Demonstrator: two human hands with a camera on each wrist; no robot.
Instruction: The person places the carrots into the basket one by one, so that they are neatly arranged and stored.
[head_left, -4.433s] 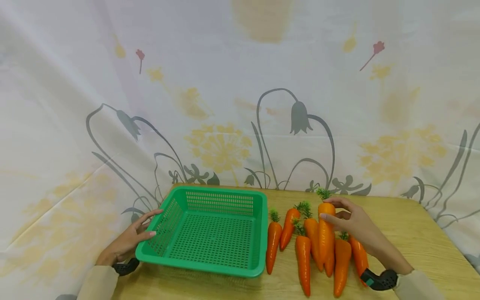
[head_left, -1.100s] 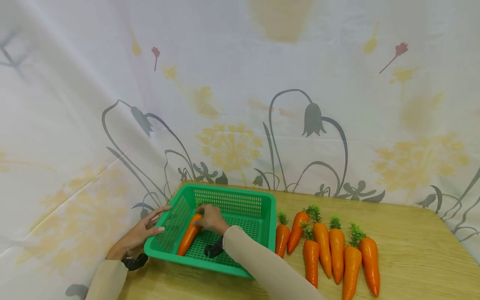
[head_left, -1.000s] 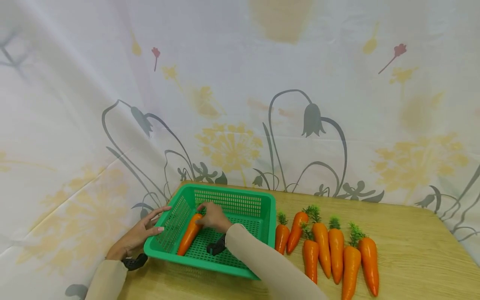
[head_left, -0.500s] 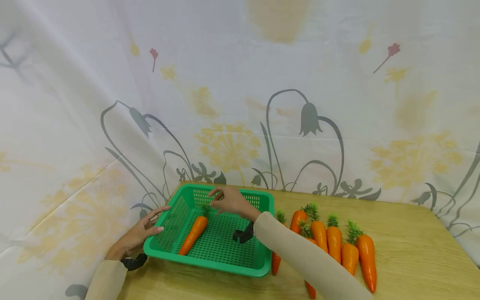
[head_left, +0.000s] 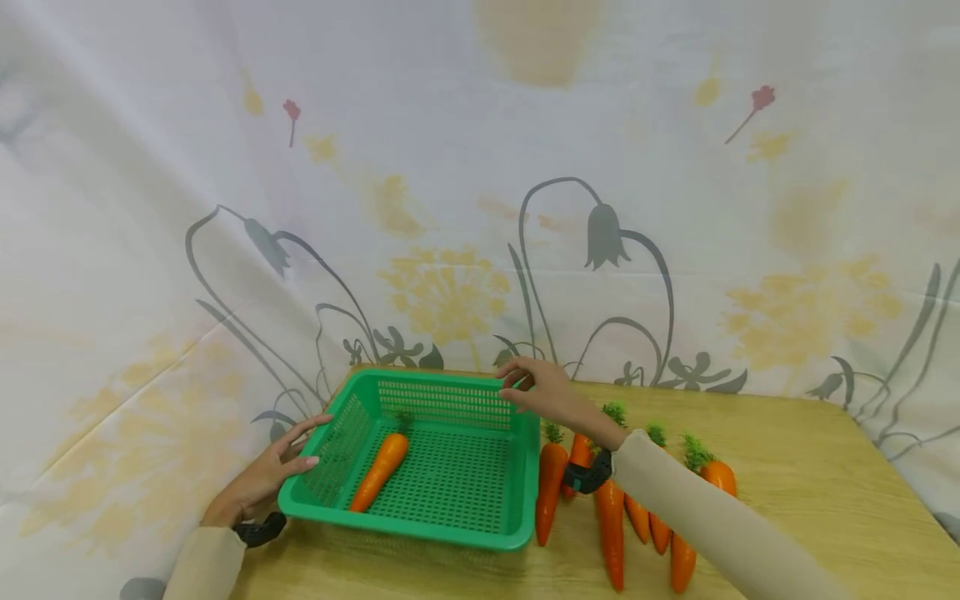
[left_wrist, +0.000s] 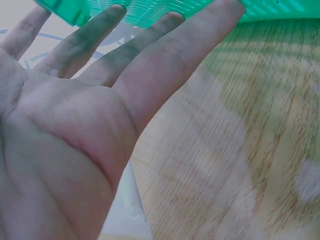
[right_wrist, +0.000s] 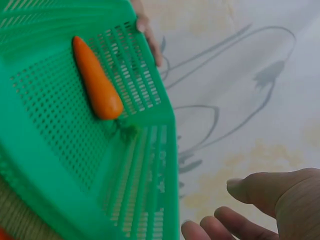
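Note:
One orange carrot (head_left: pixel 381 471) with a green leafy tuft lies slanted on the floor of a green plastic basket (head_left: pixel 405 521), near its left wall; the right wrist view shows the same carrot (right_wrist: pixel 97 82). My left hand (head_left: pixel 258 479) touches the basket's left rim, its fingers fairly straight; in the left wrist view this hand (left_wrist: pixel 100 110) has its fingertips at the green wall. Above the basket's back right corner is my right hand (head_left: pixel 543 390), holding nothing, fingers loosely bent. The right wrist view shows its thumb and fingers (right_wrist: pixel 265 185) apart.
Several more carrots (head_left: pixel 611 533) lie on the wooden table (head_left: pixel 795 492) right of the basket, partly hidden under my right forearm. A patterned curtain (head_left: pixel 465 183) hangs behind the table and along its left side.
My right hand took a carrot from the group on the right, laid it in the basket and let go. It then rose and moved right. The left hand has stayed at the rim.

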